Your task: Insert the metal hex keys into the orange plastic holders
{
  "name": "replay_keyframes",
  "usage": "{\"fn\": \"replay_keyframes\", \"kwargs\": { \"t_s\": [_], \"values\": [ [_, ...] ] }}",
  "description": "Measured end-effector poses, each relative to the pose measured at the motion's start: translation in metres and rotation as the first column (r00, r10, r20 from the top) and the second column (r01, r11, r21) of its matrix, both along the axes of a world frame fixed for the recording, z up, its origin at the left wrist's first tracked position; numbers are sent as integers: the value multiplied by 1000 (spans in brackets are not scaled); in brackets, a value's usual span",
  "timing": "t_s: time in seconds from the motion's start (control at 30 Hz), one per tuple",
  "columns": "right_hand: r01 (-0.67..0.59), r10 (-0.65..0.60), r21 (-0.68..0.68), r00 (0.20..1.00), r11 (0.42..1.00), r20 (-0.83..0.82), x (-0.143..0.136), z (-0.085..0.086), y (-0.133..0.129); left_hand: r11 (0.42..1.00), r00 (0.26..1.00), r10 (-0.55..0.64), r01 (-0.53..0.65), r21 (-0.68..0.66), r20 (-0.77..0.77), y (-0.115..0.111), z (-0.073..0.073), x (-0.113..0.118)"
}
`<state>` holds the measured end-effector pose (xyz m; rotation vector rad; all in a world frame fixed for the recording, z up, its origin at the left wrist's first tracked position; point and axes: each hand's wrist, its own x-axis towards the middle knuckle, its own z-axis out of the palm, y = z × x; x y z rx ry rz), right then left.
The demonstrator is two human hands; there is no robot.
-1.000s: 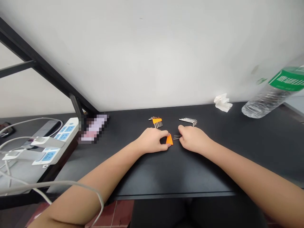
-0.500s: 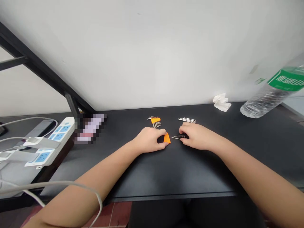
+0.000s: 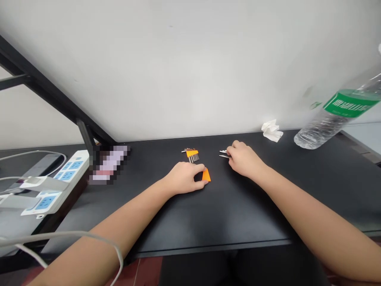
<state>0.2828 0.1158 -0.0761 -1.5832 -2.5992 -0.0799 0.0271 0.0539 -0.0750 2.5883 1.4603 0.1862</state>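
Between the thumb and a finger of my left hand [image 3: 186, 177] is a small orange holder [image 3: 206, 175], low over the black table. Behind it lies a second orange holder [image 3: 192, 153] with several metal keys through it. To the right, my right hand [image 3: 242, 159] has its fingers closed at a few thin metal hex keys [image 3: 224, 156]. Their ends poke out to the left of the fingertips; the rest is hidden by the hand, so which are gripped and which lie on the table is unclear.
A large plastic bottle [image 3: 330, 115] with a green label stands at the back right, beside a crumpled white tissue [image 3: 272, 131]. At the left are a white power strip [image 3: 64, 178], cables and a black metal frame [image 3: 53, 93]. A pale wall rises behind the black table [image 3: 232, 222].
My right hand has moved back, away from the orange holder, over the loose hex keys at the rear, carrying the keys it was holding. My left hand stays on the orange holder.
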Motion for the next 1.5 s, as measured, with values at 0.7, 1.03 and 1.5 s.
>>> {"fn": "replay_keyframes", "kwargs": {
  "t_s": [0.7,1.03,1.5],
  "values": [
    [-48,-2,-134,936,990,-351,12,-6,19,999,999,39,-38,-32,6,-1,1,-1],
    [56,-110,-222,964,973,-240,30,-2,36,999,999,40,-39,-37,6,0,2,-1],
    [-122,85,-616,992,779,-89,48,42,-7,975,987,145,-131,-177,70,-1,9,1]
  ]
}}
